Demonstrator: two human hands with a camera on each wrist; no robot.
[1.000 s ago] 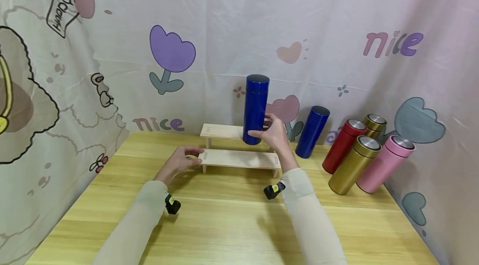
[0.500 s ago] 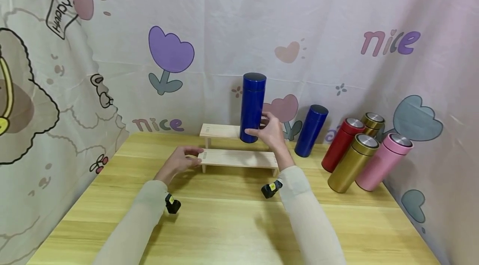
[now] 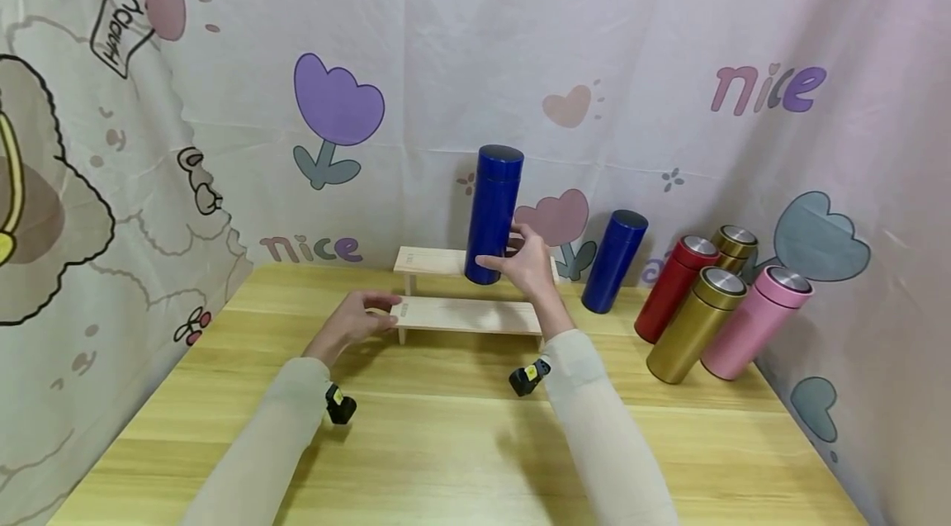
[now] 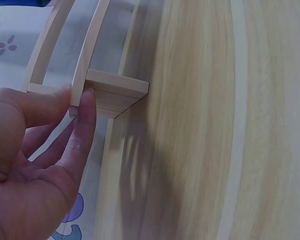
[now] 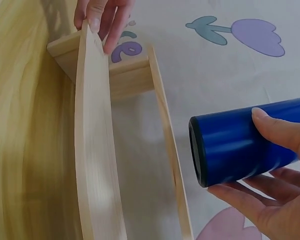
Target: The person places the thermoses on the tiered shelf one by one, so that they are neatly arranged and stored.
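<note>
My right hand (image 3: 526, 263) grips a blue thermos bottle (image 3: 494, 212) near its base. The bottle is nearly upright and overlaps the upper step of a two-step wooden rack (image 3: 468, 314) in the head view. In the right wrist view, a gap shows between the bottle's black-rimmed bottom (image 5: 197, 152) and the upper board (image 5: 167, 135). My left hand (image 3: 360, 318) pinches the left end of the lower board, thumb on one face and a finger on the other, as the left wrist view shows (image 4: 45, 145).
A second blue bottle (image 3: 615, 262) stands right of the rack. Further right are a red bottle (image 3: 674, 291), a pink one (image 3: 758, 324), and two gold ones, the front gold bottle (image 3: 697, 328) nearest me. A printed curtain (image 3: 446, 55) hangs behind the wooden table (image 3: 431, 443).
My right hand has carried the blue thermos bottle slightly left along the upper step. The left hand stays on the rack's end, and the head view has shifted a little.
</note>
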